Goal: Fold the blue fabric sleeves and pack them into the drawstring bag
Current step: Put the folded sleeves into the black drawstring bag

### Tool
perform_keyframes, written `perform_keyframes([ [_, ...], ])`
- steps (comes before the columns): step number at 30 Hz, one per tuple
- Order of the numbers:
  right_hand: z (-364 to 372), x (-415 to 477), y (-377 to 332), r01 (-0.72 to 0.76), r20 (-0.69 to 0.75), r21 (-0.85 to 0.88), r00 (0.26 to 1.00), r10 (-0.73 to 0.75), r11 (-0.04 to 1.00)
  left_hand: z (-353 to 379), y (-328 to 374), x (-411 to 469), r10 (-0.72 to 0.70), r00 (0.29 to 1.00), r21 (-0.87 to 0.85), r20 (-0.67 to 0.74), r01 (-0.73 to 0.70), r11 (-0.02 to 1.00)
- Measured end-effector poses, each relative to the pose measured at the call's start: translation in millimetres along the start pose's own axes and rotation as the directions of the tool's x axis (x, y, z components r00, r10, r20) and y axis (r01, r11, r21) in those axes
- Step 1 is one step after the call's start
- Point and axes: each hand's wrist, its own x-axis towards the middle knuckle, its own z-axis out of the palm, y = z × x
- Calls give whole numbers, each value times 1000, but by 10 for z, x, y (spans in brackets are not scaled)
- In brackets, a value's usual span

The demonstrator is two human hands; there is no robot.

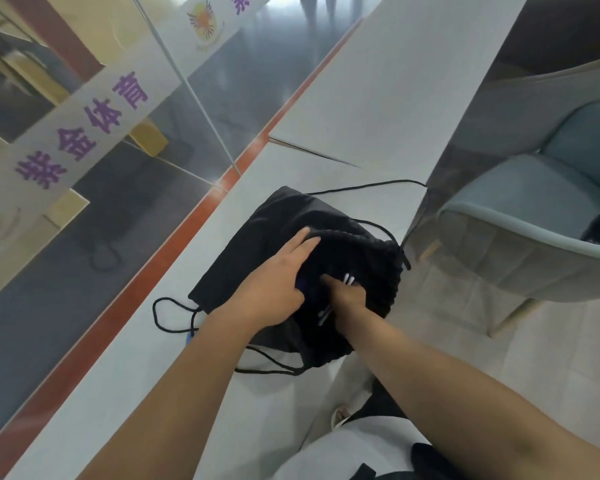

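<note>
Head view puts your left hand (274,275) flat, fingers (305,242) straight, on the drawstring bag (243,244) on the bench (136,358). Your right hand (343,292) is buried inside with the blue sleeve (300,284), its grip hidden. Hold the mouth wide; push the fold deep.

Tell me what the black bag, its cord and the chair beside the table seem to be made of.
Drawstring bag: soft, matte black cloth, likely synthetic; it slumps and gathers in tight pleats at the mouth. Cord: thin black string, lying in limp loops. Chair: pale blue-green upholstery, perhaps velvet-like by its soft sheen; the legs look like light wood.
</note>
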Motion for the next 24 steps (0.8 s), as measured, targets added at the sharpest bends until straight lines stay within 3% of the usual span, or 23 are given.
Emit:
perform_keyframes([
  [6,-120,-99,-135,-11,79,-114,997,20,993,182,-56,-1,34,999,-36,32,-33,999],
  [9,-395,-375,-134,184,140,-360,980,-142,915,282,-98,-12,90,996,-68,14,-89,994],
  [11,-701,-553,-75,411,256,-510,911,-323,756,384,-116,-28,117,993,-84,-26,-119,989],
  [13,-1032,-672,-36,595,365,-607,798,-480,527,528,-117,-52,117,993,-77,-33,-119,990],
  [17,-1534,-658,-103,679,554,-734,579,-598,-23,917,-194,-170,81,991,-86,-107,-91,992],
  [21,-1664,-532,-347,631,631,-746,571,-524,-211,1306,-371,-364,-120,957,-28,-264,117,993],
  [24,-1573,-276,-597,557,731,-679,570,-375,-478,1634,-456,-544,-266,938,60,-222,286,956],
])
